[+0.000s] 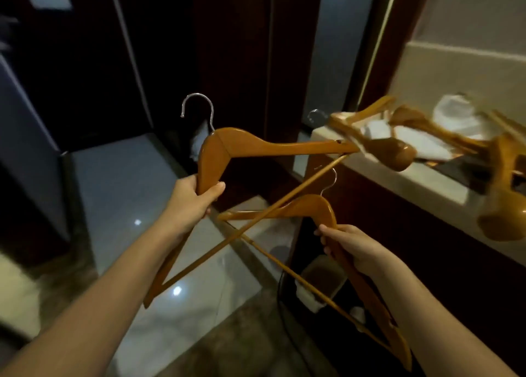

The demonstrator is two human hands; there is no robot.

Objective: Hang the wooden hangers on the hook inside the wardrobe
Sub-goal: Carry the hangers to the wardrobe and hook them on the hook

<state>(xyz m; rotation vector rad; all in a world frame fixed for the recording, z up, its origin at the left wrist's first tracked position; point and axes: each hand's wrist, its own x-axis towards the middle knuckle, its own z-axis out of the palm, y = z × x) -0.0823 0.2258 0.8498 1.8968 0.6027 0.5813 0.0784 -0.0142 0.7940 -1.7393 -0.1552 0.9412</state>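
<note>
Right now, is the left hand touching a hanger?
Touching. The head view shows the left hand gripping the upper hanger by its wooden arm, thumb across it.

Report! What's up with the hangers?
Left hand grips one orange-brown wooden hanger; right hand grips a second hanger. Bars crossed. More hangers on pale counter.

A person's left hand [189, 203] grips one arm of a wooden hanger [256, 146] at centre frame, its metal hook [211, 117] pointing up. The right hand [350, 245] holds a second hanger [316, 205] at lower right, the two hangers' bars crossing. Blurred at the right edge, more hangers [392, 151] lie on a pale counter [412, 183].
</note>
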